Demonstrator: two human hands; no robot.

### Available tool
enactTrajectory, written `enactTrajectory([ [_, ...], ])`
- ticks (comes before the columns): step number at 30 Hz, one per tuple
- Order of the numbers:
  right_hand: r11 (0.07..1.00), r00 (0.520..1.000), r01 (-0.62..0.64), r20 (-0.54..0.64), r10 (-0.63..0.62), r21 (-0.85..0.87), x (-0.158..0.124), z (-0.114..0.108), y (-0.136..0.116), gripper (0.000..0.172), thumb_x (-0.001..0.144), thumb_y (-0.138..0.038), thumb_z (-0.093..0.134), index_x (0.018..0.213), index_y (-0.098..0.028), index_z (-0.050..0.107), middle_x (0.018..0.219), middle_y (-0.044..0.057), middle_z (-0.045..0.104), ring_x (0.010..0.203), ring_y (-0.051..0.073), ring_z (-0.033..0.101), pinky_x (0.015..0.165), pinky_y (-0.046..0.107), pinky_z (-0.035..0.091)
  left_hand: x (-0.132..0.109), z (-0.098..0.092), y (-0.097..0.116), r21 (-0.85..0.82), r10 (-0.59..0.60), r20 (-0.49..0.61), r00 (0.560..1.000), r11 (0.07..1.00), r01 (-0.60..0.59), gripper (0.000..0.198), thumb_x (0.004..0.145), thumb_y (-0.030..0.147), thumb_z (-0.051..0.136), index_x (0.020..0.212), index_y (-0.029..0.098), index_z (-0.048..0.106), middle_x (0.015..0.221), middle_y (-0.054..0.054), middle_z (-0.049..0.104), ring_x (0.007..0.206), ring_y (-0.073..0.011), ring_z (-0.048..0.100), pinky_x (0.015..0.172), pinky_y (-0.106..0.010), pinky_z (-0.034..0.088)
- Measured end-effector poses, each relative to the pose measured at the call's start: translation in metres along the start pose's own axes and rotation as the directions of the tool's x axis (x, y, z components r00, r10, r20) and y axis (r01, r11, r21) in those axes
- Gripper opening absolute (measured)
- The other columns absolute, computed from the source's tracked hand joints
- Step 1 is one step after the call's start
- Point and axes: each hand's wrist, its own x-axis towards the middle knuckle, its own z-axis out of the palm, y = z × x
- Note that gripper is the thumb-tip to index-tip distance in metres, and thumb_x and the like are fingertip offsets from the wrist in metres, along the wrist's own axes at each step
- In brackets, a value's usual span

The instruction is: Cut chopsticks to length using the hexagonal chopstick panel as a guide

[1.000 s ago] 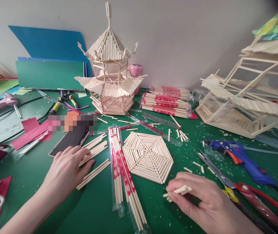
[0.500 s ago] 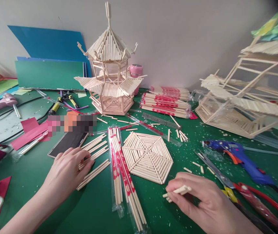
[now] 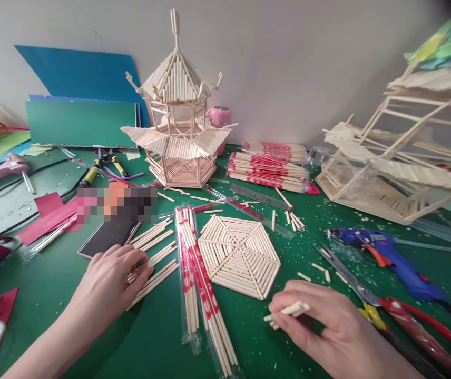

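Observation:
My left hand (image 3: 117, 284) is closed on the left ends of some wooden sticks (image 3: 162, 254), which lie slanted in small groups on the green table. A few short stick pieces (image 3: 298, 308) are pinched between the thumb and fingers of my right hand (image 3: 316, 321), held near the front edge. Between my hands lie wrapped chopsticks (image 3: 199, 268) in red-and-clear packaging. Just right of them, a flat octagonal panel of sticks (image 3: 239, 255) rests on the table, apart from both hands.
Behind stands a stick pagoda (image 3: 180, 142), with chopstick packs (image 3: 268, 171) beside it. A second stick structure (image 3: 399, 152) is at right. Scissors (image 3: 352, 279) and a blue glue gun (image 3: 395, 260) lie near my right hand. A dark phone (image 3: 109, 234) lies by my left.
My left hand has shifted slightly down and toward me, from the upper stick groups to a lower one. My right hand keeps its grip and place.

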Motion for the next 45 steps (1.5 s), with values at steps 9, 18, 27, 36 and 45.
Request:
enactTrajectory([
  [9,1.0,1.0,-0.001,0.008,0.001,0.004,-0.002,-0.001,0.001,0.018,0.087,-0.021,0.048,0.072,-0.019,0.057,0.059,-0.002,0.055,0.054,0.01,0.053,0.049,0.021,0.04,0.005,-0.005,-0.003,-0.016,-0.028,-0.022,0.999,0.999,0.027,0.038,0.084,0.05,0.037,0.082,0.02,0.061,0.084,-0.007,0.065,0.081,-0.0243,0.058,0.067,-0.035,0.039],
  [18,1.0,1.0,-0.009,0.017,0.008,0.006,-0.002,-0.001,0.0,0.018,0.088,-0.021,0.046,0.073,-0.018,0.058,0.06,-0.001,0.055,0.055,0.01,0.053,0.05,0.022,0.04,0.016,-0.006,-0.007,0.05,-0.069,-0.076,0.995,0.996,0.073,0.041,0.083,0.047,0.039,0.096,0.016,0.063,0.081,-0.008,0.064,0.081,-0.027,0.058,0.068,-0.037,0.04],
  [27,0.999,1.0,-0.013,-0.007,0.014,0.037,-0.002,0.001,0.001,0.017,0.087,-0.019,0.047,0.073,-0.019,0.057,0.06,-0.001,0.056,0.055,0.01,0.053,0.05,0.022,0.04,0.016,-0.001,-0.009,0.062,-0.059,-0.088,0.994,0.996,0.065,0.037,0.083,0.043,0.039,0.092,0.017,0.063,0.079,-0.007,0.064,0.081,-0.026,0.058,0.066,-0.035,0.039],
  [36,0.998,0.999,-0.042,0.031,0.04,0.04,-0.002,-0.001,0.0,0.018,0.088,-0.021,0.046,0.074,-0.019,0.058,0.062,-0.001,0.057,0.057,0.011,0.054,0.051,0.022,0.041,0.019,0.001,-0.009,0.017,-0.071,-0.07,0.995,0.997,0.072,0.034,0.083,0.044,0.04,0.086,0.018,0.062,0.076,-0.006,0.063,0.076,-0.0238,0.058,0.066,-0.035,0.039],
  [45,0.999,1.0,-0.03,0.003,0.03,0.037,-0.001,0.0,0.0,0.018,0.087,-0.021,0.047,0.074,-0.02,0.058,0.061,-0.001,0.056,0.055,0.011,0.054,0.05,0.022,0.041,0.019,0.002,-0.009,0.011,-0.072,-0.071,0.995,0.997,0.073,0.031,0.082,0.043,0.04,0.081,0.02,0.061,0.077,-0.005,0.065,0.075,-0.0229,0.058,0.065,-0.034,0.038],
])
